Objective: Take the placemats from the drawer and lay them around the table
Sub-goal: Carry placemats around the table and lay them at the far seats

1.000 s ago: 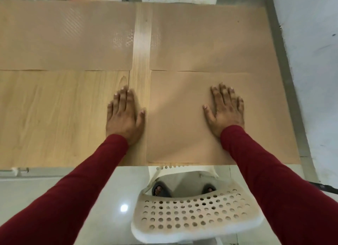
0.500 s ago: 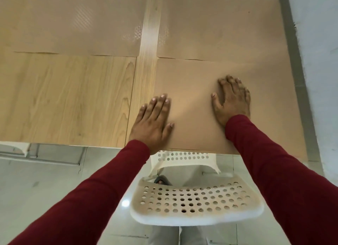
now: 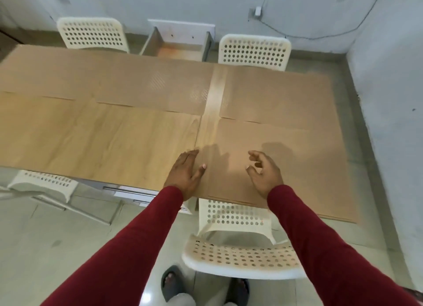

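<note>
Tan placemats lie flat on the wooden table (image 3: pixel 128 143). The near-right placemat (image 3: pixel 304 166) reaches the table's front edge. Behind it lies the far-right placemat (image 3: pixel 277 95). A far-middle placemat (image 3: pixel 146 86) overlaps a far-left placemat (image 3: pixel 39 77). My left hand (image 3: pixel 186 174) hovers flat over the near-right mat's left edge, holding nothing. My right hand (image 3: pixel 264 172) is lifted just above that mat, fingers loosely curled and apart, empty. An open drawer (image 3: pixel 178 47) stands beyond the table's far edge; its visible part looks bare.
White perforated chairs stand around: one right below my arms (image 3: pixel 240 255), one at the near left (image 3: pixel 43 184), two at the far side (image 3: pixel 91 34) (image 3: pixel 254 51). A wall closes the right side. A drawer unit with handles (image 3: pixel 128 191) sits under the table.
Both hands have come off the near-right placemat and pulled back toward the table's front edge. The view has risen, now showing the whole table, drawer and chairs.
</note>
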